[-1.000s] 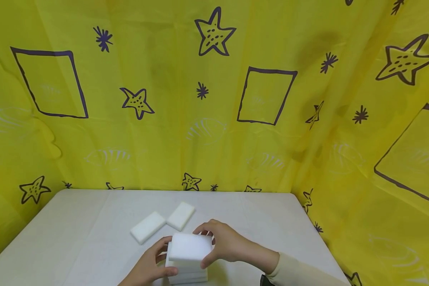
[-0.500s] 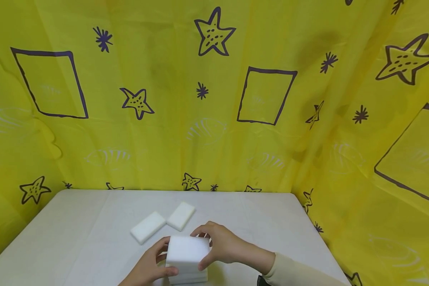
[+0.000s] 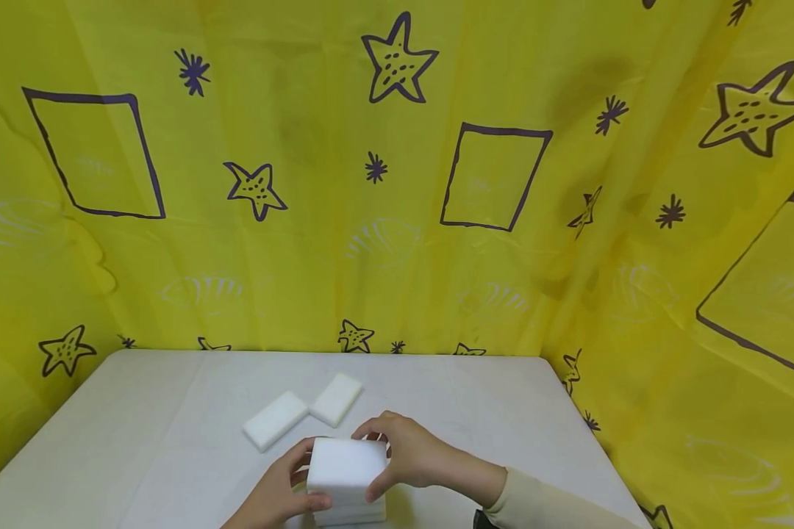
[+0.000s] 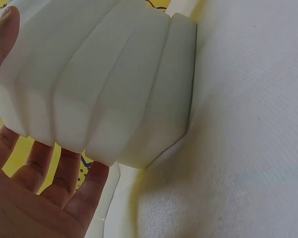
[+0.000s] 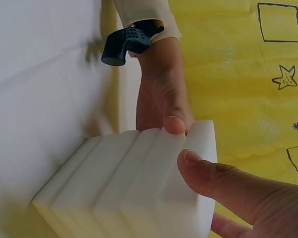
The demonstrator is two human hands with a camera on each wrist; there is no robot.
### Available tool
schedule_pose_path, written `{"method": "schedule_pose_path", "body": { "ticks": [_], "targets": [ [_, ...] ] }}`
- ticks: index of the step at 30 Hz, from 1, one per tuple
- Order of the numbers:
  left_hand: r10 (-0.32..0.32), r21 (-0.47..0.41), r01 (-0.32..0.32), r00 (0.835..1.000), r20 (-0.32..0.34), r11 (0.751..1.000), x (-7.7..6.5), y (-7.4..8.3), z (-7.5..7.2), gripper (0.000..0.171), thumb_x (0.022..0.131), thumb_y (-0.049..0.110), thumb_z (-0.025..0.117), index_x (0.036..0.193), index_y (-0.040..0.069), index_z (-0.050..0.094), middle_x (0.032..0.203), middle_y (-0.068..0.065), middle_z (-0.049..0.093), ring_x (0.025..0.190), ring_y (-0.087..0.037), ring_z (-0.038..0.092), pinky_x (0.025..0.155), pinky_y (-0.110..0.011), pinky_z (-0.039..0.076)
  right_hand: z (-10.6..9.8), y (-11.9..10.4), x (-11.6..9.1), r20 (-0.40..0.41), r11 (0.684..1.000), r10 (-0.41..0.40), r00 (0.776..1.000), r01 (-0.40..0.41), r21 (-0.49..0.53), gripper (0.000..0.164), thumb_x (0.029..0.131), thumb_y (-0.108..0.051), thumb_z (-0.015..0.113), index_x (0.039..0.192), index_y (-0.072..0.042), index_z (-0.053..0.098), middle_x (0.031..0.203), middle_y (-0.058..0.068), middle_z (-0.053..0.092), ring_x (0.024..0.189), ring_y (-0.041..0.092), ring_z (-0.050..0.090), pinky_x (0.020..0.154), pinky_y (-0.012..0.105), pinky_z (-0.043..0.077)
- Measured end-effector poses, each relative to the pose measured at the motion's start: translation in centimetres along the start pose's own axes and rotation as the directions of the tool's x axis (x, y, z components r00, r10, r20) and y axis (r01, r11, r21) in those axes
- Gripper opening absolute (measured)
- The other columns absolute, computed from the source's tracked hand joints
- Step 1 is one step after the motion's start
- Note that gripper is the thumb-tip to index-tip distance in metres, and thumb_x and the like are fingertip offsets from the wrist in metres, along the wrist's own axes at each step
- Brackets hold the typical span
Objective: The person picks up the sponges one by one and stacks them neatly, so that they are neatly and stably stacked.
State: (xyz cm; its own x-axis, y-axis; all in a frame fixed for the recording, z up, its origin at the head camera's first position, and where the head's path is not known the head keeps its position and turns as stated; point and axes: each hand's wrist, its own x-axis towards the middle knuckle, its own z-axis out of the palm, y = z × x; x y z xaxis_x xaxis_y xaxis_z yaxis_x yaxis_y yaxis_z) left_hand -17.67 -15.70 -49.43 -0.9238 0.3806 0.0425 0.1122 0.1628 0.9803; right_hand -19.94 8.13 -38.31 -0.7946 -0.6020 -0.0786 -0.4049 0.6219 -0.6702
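Note:
White block-shaped sponges form a stack (image 4: 114, 94) at the table's near side, several layers high. My left hand (image 3: 279, 486) grips the stack's left side, thumb on the near face and fingers at the far face. My right hand (image 3: 415, 453) holds the top sponge (image 3: 347, 463) by its right side, thumb in front and fingers behind. In the right wrist view the top sponge lies against the layer beneath, roughly in line with it. The right thumb (image 5: 203, 173) presses near its edge. The top sponge hides most of the stack in the head view.
Two more white sponges lie flat behind the stack, one at the left (image 3: 276, 421) and one (image 3: 336, 400) nearly touching its corner. The white-covered table (image 3: 490, 411) is enclosed by a yellow curtain (image 3: 317, 272) with dark star drawings.
My right hand has brought the top sponge slightly left and down, so it now lines up with the stack. The left hand stays about where it was.

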Motion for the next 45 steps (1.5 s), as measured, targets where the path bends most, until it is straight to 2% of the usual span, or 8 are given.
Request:
{"method": "schedule_pose_path", "body": {
  "ticks": [3,8,15,26,35,41,45],
  "targets": [
    [0.0,-0.007,0.0,1.0,0.003,1.0,0.0,0.0,0.0,0.07,0.084,0.02,0.079,0.139,-0.002,0.043,0.133,-0.02,0.052,0.112,-0.027,0.057,0.085,-0.028,0.051,0.1,0.0,0.0,-0.001,1.0,0.002,1.0,-0.002,0.009,0.061,0.056,-0.011,0.096,0.111,-0.013,0.068,0.094,-0.008,0.056,0.082,0.004,0.05,0.072,0.019,0.048],
    [0.003,0.001,-0.003,1.0,0.011,1.0,0.0,-0.1,0.0,0.069,0.084,0.02,0.079,0.139,-0.001,0.044,0.132,-0.018,0.053,0.109,-0.019,0.059,0.085,-0.027,0.051,0.2,0.0,0.1,0.0,1.0,-0.002,1.0,0.002,-0.004,0.062,0.056,-0.011,0.096,0.111,-0.014,0.068,0.094,-0.008,0.057,0.081,0.004,0.05,0.071,0.019,0.047],
    [0.008,-0.028,-0.007,1.0,0.022,1.0,0.0,0.0,-0.1,0.069,0.085,0.02,0.079,0.14,-0.002,0.042,0.133,-0.02,0.052,0.113,-0.029,0.057,0.083,-0.029,0.052,0.3,0.1,0.1,-0.012,1.0,-0.024,1.0,0.024,-0.018,0.062,0.055,-0.012,0.096,0.111,-0.013,0.069,0.095,-0.007,0.057,0.081,0.004,0.05,0.072,0.019,0.047],
    [0.022,-0.036,-0.022,1.0,0.014,0.999,0.0,0.2,-0.2,0.068,0.084,0.019,0.08,0.14,0.002,0.045,0.128,-0.015,0.054,0.111,-0.025,0.057,0.084,-0.029,0.052,0.4,0.3,0.1,-0.012,0.998,-0.033,0.999,0.033,-0.045,0.062,0.056,-0.014,0.096,0.112,-0.013,0.069,0.095,-0.008,0.058,0.081,0.003,0.049,0.073,0.019,0.046],
    [0.075,0.039,-0.074,0.997,-0.01,0.996,0.0,0.7,-0.6,0.067,0.082,0.014,0.081,0.139,0.006,0.047,0.12,-0.012,0.058,0.107,-0.01,0.058,0.092,-0.025,0.048,0.4,0.4,0.1,-0.016,0.999,-0.026,1.0,0.025,-0.038,0.063,0.056,-0.013,0.096,0.113,-0.013,0.069,0.094,-0.008,0.057,0.079,0.003,0.049,0.071,0.018,0.046],
    [0.106,0.065,-0.105,0.994,-0.01,0.992,0.0,1.1,-0.7,0.066,0.082,0.013,0.081,0.139,0.007,0.047,0.12,-0.013,0.057,0.107,-0.01,0.058,0.092,-0.024,0.048,0.4,0.4,0.1,-0.019,0.999,-0.024,1.0,0.023,-0.039,0.062,0.056,-0.013,0.096,0.112,-0.012,0.069,0.094,-0.007,0.057,0.079,0.003,0.049,0.071,0.018,0.046],
    [0.1,0.068,-0.099,0.995,-0.014,0.993,0.0,1.1,-0.6,0.064,0.083,0.013,0.08,0.138,0.006,0.047,0.121,-0.013,0.058,0.108,-0.009,0.058,0.092,-0.025,0.048,0.4,0.4,-0.1,-0.025,1.0,-0.02,0.999,0.02,-0.022,0.062,0.056,-0.013,0.096,0.113,-0.012,0.069,0.095,-0.007,0.057,0.08,0.004,0.05,0.072,0.019,0.047]
  ]
}}
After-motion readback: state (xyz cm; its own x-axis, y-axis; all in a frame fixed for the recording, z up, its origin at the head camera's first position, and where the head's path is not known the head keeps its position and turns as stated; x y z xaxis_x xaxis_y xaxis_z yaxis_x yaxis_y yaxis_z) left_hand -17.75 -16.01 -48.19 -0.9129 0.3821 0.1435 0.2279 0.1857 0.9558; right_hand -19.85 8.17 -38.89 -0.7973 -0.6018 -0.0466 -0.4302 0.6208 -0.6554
